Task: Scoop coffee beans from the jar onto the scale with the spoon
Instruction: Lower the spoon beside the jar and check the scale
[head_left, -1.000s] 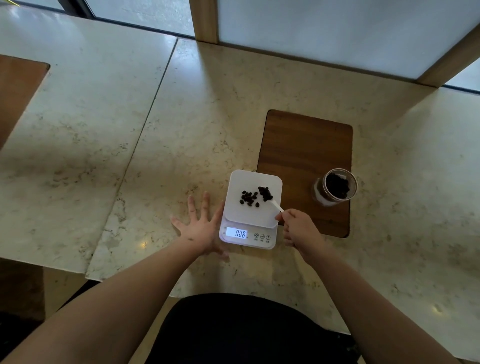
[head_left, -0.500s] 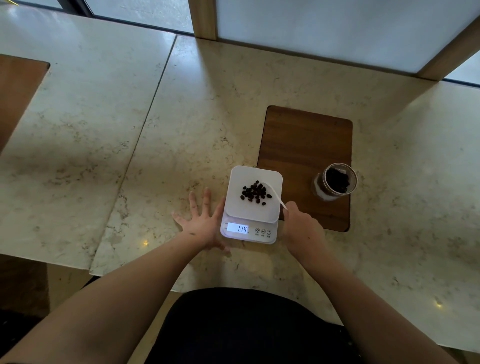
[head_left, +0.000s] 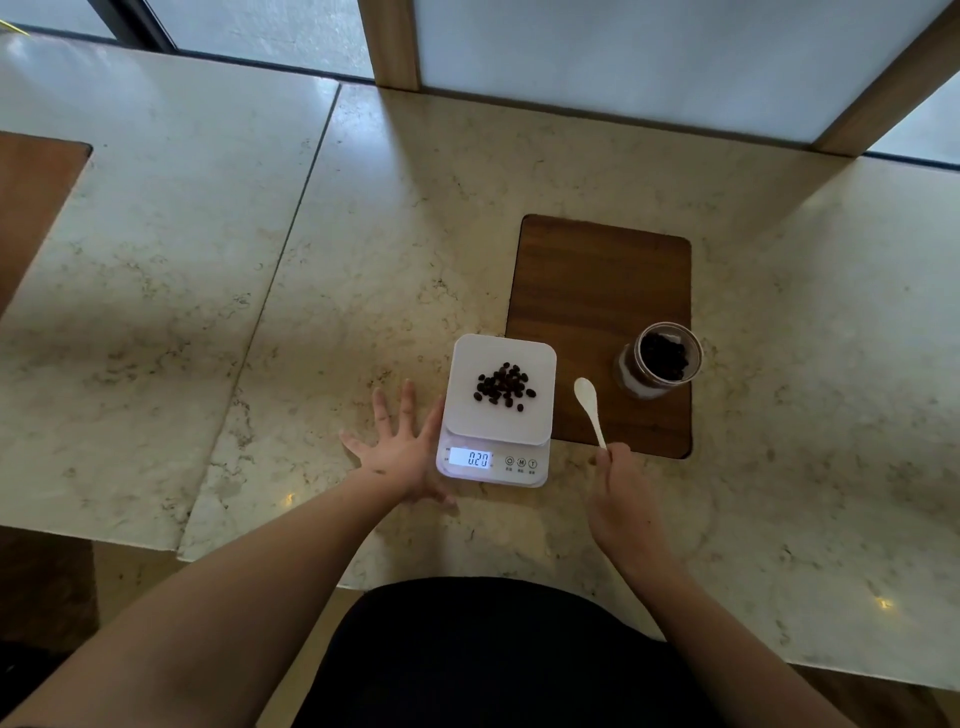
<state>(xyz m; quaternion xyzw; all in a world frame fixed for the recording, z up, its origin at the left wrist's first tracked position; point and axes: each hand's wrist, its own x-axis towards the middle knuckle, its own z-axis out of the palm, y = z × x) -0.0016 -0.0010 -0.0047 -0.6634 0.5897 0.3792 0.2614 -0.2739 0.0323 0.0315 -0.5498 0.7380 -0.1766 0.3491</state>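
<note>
Coffee beans, dark and glossy, lie in a small loose heap on the smooth white rounded-square platform of the digital kitchen scale, whose lit display shows digits. More beans fill the round open glass jar, standing on the near right corner of a rounded wooden board. Between scale and jar, the slim white spoon is pinched by its handle end in the right hand, bowl empty. The left hand lies flat, fingers spread, against the scale's left side on the veined marble counter.
</note>
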